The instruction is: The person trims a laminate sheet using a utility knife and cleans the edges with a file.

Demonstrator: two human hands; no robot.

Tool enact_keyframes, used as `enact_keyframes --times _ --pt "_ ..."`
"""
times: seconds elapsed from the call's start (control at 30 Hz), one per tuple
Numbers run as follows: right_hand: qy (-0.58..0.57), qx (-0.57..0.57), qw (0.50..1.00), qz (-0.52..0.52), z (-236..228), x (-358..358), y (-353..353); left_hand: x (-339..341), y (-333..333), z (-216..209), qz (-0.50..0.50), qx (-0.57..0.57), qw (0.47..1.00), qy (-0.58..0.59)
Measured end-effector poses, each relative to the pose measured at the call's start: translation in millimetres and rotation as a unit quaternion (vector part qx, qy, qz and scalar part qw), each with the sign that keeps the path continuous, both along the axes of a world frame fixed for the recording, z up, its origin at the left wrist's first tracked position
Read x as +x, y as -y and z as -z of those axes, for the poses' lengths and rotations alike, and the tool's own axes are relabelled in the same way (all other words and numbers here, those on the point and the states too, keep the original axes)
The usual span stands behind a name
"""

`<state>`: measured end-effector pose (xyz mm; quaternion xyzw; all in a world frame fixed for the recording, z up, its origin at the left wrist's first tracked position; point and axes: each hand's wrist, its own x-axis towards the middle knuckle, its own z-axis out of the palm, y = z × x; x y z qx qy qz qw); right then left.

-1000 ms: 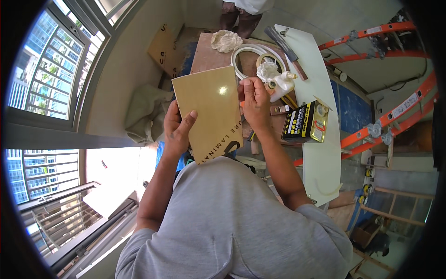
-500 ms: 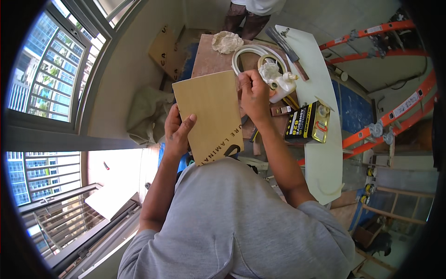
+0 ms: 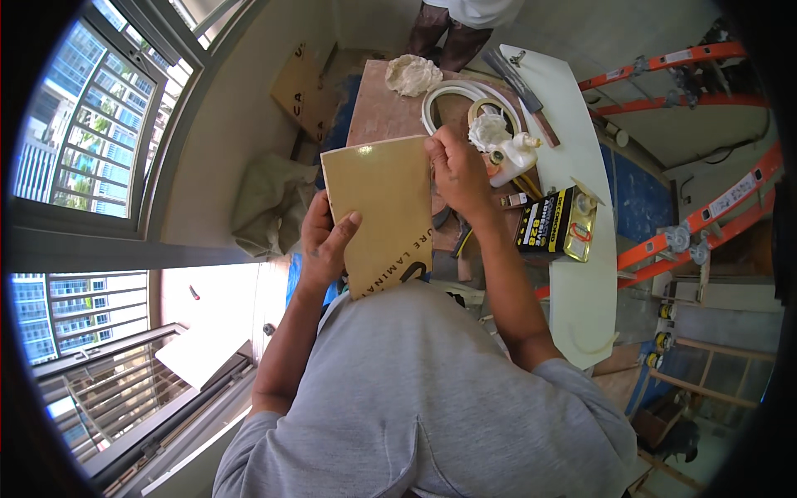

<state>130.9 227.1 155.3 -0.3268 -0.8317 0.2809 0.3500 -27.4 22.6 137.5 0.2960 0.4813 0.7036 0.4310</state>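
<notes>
A rectangular tan laminate board (image 3: 378, 199) with dark printing at its lower end is tilted up before me, its lower end against my shirt. My left hand (image 3: 325, 241) grips its left edge, thumb on the face and fingers behind. At the upper right corner, my right hand (image 3: 457, 170) is closed, with thumb and curled fingers against the board's edge. Whatever may be inside those fingers is hidden. Just beyond the right hand lie a white plastic bottle (image 3: 516, 164), a crumpled white wad (image 3: 488, 131) and rolls of white edging strip (image 3: 432, 104).
A black and yellow adhesive tin (image 3: 548, 224) stands right, by a long white panel (image 3: 581, 315). Another crumpled wad (image 3: 413, 75) lies on the brown worktable (image 3: 374, 112). Orange ladders (image 3: 730, 203) stand at right. Beyond the table is another person (image 3: 452, 37). Barred windows (image 3: 91, 124) line the left.
The board has shifted slightly right and its tilt has changed, so light glints near its top edge. Both hands remain on it, the right still closed at the upper right edge.
</notes>
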Motion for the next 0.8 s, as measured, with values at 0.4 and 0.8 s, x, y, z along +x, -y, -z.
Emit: enact_keyframes --times 0.4,0.8 --pt "-0.112 -0.197 0.962 -0.155 44 51 21 -7 -10 11 -0.03 -0.015 0.999 0.019" --pt "-0.059 -0.111 0.992 0.008 32 13 16 -6 -14 11 -0.007 -0.015 1.0 0.013"
